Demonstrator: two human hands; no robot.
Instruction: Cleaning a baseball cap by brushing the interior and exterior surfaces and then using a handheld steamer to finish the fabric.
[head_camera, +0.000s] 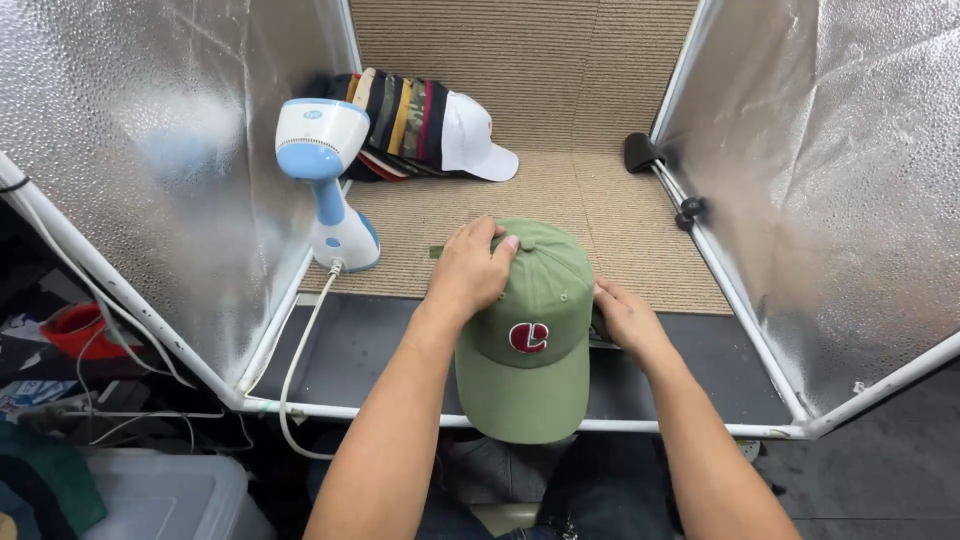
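A green baseball cap (535, 330) with a red and white emblem on its front lies at the near edge of the beige mat, brim toward me. My left hand (468, 270) rests on the left side of its crown, fingers curled over the top. My right hand (625, 318) grips the cap's right side, its fingers partly hidden behind the crown.
A white and blue handheld steamer (328, 175) stands at the left, its cord trailing toward me. A stack of several caps (420, 125) lies at the back. Silvery panels (150, 160) wall in both sides on a white tube frame (640, 427). A plastic bin (170, 495) sits at lower left.
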